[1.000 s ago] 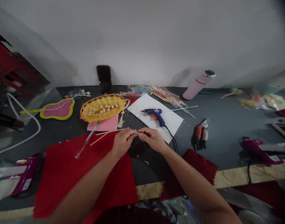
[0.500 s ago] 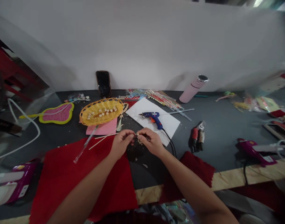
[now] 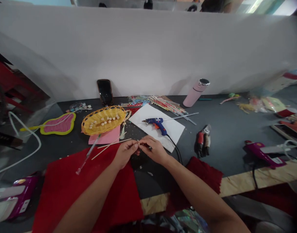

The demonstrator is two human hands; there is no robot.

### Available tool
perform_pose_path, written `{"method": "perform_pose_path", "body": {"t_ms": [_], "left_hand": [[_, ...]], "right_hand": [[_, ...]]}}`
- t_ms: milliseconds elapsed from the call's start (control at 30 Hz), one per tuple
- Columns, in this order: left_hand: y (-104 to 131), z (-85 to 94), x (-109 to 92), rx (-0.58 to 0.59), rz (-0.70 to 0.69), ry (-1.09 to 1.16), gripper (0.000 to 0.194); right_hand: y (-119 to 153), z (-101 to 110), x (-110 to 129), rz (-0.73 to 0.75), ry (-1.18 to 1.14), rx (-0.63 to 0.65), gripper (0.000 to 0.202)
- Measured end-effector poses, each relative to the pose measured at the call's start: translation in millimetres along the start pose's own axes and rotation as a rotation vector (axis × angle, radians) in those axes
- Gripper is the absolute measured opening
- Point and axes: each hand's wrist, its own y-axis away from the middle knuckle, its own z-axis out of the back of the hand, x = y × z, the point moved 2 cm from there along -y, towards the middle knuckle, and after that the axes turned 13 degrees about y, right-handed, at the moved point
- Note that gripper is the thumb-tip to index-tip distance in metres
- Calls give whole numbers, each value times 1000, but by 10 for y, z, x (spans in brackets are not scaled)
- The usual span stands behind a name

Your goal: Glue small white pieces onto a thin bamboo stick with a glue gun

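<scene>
My left hand [image 3: 125,153] and my right hand [image 3: 154,150] meet over the dark table, fingertips pinched together. Between them shows a small pale piece [image 3: 138,144], too tiny to name exactly. Thin wooden sticks [image 3: 105,152] lie just left of my left hand, near a tassel [image 3: 123,132]. Beyond my right hand, a blue glue gun [image 3: 158,123] rests on a sheet of white paper [image 3: 176,131]. A yellow woven basket [image 3: 84,124] holding several small pale pieces stands to the left, partly over pink paper [image 3: 114,134].
Red cloth [image 3: 90,187] covers the table's front left. Red-and-tan-handled pliers [image 3: 203,140] lie at right. Along the back stand a phone [image 3: 105,92] and a pink bottle [image 3: 195,94], with a bundle of thin sticks [image 3: 165,105] between them. The glue gun's black cord [image 3: 177,150] runs past my right hand.
My hands have drawn closer together, the right one moving left until the fingertips touch. The pale bits seen beneath my right fingers are now covered. The whole view has shifted slightly.
</scene>
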Motion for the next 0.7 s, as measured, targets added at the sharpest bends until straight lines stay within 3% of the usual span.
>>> {"method": "perform_pose_path", "body": {"t_ms": [700], "left_hand": [[-4, 30, -1, -6, -12, 40, 22]], "right_hand": [[-13, 24, 19, 85, 97, -1, 18]]}}
